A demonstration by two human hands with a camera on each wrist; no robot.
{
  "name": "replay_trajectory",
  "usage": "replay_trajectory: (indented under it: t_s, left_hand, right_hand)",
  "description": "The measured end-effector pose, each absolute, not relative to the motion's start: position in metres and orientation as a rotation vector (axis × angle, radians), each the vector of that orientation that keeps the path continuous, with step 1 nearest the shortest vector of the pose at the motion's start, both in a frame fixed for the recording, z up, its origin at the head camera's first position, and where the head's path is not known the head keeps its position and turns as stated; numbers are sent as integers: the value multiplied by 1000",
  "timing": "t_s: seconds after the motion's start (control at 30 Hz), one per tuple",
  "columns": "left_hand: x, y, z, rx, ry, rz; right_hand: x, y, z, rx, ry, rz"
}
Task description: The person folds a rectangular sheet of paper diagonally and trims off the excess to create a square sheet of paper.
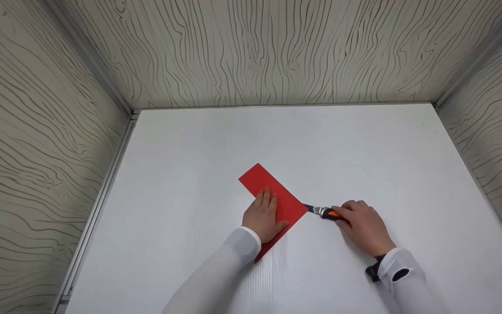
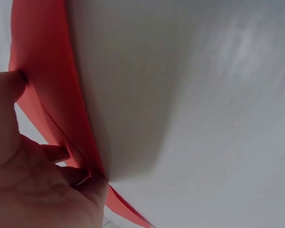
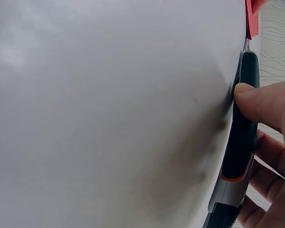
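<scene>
A folded sheet of red paper (image 1: 290, 203) lies on the white table, bent at a corner that points right. My left hand (image 1: 265, 218) rests on it with fingers extended and the thumb spread toward the lower edge. In the left wrist view the thumb and fingertips press the red paper (image 2: 52, 57), whose layers stand slightly apart. My right hand (image 1: 366, 229) grips a utility knife (image 1: 332, 213) with a black and orange handle. Its blade end meets the paper's right corner, where the tip is hidden. The right wrist view shows the thumb along the knife's handle (image 3: 242, 137).
The white table (image 1: 181, 174) carries the work. Wood-grain patterned walls (image 1: 251, 52) stand at the back and both sides, with a metal rail (image 1: 103, 200) along the left edge. A dark wrist device (image 1: 374, 271) sits at the right cuff.
</scene>
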State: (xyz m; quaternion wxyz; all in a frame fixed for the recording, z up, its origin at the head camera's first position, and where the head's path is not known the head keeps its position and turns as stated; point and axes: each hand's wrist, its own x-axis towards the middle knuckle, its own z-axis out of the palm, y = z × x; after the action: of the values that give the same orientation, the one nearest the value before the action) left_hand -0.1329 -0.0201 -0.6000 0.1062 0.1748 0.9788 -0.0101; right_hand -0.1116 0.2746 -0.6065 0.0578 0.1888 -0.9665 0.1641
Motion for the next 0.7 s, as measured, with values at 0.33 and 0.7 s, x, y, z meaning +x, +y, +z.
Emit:
replay_trajectory:
  t_s: [0.33, 0.7]
  left_hand:
    - [-133, -21, -599, 500, 2886, 31]
    - [-135, -22, -598, 517, 2854, 3]
  right_hand:
    - [-112, 275, -606, 570, -2935, 524]
    - [-115, 265, -605, 572, -2968, 534]
